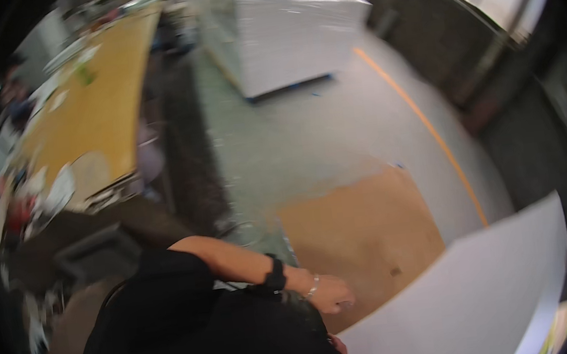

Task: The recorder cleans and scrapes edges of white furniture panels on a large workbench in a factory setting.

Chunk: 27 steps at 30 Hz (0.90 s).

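one left hand (327,295), curled, grips white sheet (475,295), long axis slanting up-right over brown board (365,230).

A large plastic-wrapped white pallet stack (282,28) stands on the floor beyond.

A long yellow table (110,105) stood at the left, cluttered at its near end. An orange floor line (431,130) ran past a wrapped white pallet stack (282,32).
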### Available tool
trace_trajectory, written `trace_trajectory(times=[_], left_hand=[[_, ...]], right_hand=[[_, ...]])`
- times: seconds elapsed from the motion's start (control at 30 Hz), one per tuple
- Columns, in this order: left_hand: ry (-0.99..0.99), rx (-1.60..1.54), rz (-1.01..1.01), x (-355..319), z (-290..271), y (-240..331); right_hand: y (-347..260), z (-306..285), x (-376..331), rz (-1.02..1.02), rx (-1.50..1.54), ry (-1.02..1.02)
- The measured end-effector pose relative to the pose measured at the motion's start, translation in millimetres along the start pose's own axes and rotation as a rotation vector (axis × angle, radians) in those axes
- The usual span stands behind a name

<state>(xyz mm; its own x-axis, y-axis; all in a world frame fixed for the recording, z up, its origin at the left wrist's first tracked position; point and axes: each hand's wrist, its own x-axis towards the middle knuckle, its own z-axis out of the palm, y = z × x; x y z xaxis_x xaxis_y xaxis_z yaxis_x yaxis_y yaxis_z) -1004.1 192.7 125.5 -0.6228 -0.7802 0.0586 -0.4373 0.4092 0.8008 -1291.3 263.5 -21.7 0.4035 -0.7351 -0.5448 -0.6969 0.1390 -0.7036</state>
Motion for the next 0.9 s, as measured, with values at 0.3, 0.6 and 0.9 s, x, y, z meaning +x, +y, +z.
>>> trace_trajectory(times=[0.3,0.6,0.9], left_hand=[[0.437,0.058,-0.377,-77.1,-93.4,-42.5],[0.907,0.154,-0.736,-219.3,-187.3,-86.6],[1.557,0.372,-1.080,-377.7,-249.6,-130.1]], right_hand=[[30.9,-67.0,156.4,-0.114,-0.171,-0.191],[-58.6,-68.6,254.7,-0.191,-0.370,-0.353],[-216.7,1.0,382.7,-0.323,-0.590,-0.586]])
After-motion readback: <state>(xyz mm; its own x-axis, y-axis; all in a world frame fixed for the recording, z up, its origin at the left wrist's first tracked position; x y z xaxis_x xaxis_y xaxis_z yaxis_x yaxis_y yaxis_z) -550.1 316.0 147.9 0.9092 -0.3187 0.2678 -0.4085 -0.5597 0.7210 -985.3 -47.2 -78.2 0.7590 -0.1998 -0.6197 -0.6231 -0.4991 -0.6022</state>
